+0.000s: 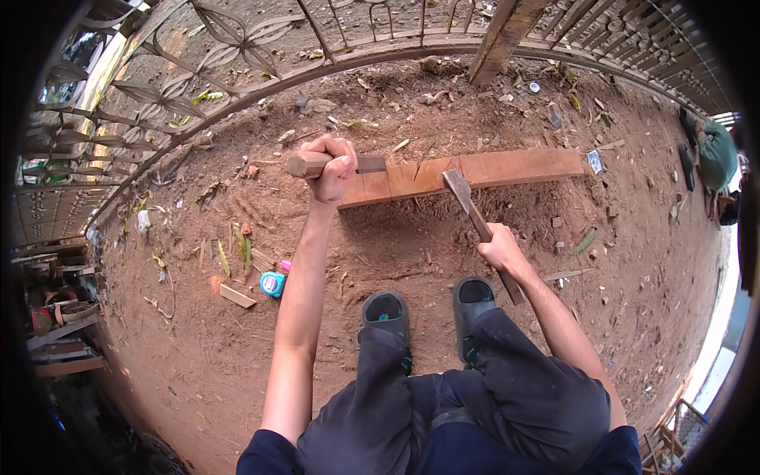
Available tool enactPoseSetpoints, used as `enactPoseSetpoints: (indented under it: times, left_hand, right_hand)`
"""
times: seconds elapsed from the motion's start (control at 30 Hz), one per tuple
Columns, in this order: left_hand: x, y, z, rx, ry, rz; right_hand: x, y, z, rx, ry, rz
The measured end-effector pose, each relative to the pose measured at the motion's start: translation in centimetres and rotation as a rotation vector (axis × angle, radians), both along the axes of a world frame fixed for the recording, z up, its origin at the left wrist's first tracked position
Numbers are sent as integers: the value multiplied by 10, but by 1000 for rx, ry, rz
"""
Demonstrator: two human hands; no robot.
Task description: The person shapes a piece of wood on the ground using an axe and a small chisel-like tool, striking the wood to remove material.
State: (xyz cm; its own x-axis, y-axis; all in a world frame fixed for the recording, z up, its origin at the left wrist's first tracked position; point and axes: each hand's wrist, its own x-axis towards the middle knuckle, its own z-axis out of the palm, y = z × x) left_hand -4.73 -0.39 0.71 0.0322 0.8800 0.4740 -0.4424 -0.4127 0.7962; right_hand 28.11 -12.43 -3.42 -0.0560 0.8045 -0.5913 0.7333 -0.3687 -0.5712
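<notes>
- Head view, left: an offcut [237,296] lies on the dirt just beside a blue tape [272,284].
- Left hand [331,168]: its fingers curl tight around a wood-handled tool [307,164], whose dark metal end points right, over the beam's left part; I cannot tell whether they touch.
- Middle: the beam [522,166] runs crosswise beyond the shoes [473,310], with cross lines and a notch on its upper face. The step in hand looks like cutting into it.
- Right of the notch: a flat-bladed tool [459,190] has its broad end at the beam's near edge; contact is unclear.
- Right hand [502,249]: its fingers wrap that tool's handle, partly hidden. The next move seems to call for a firm grip and a squarely set edge.
</notes>
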Motion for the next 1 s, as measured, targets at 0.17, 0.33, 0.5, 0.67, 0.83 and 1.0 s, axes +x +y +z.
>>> enactPoseSetpoints:
  times: [0.17,0.33,0.5,0.67,0.83,1.0]
  left_hand:
    - [12,2,2,-15,51,17]
    - [23,16,3,-113,34,61]
    - [29,24,10,-181,74,38]
    - [34,35,14,-135,185,97]
    - [30,45,3,-170,210,124]
    - [37,43,4,-201,217,94]
  right_hand:
    - [1,-1,-4,31,9,9]
    - [-2,0,-2,39,42,-8]
    - [9,10,27,-45,184,10]
    - [-13,42,113,-61,426,26]
    - [-52,97,254,157,429,212]
    - [-90,115,364,470,660,235]
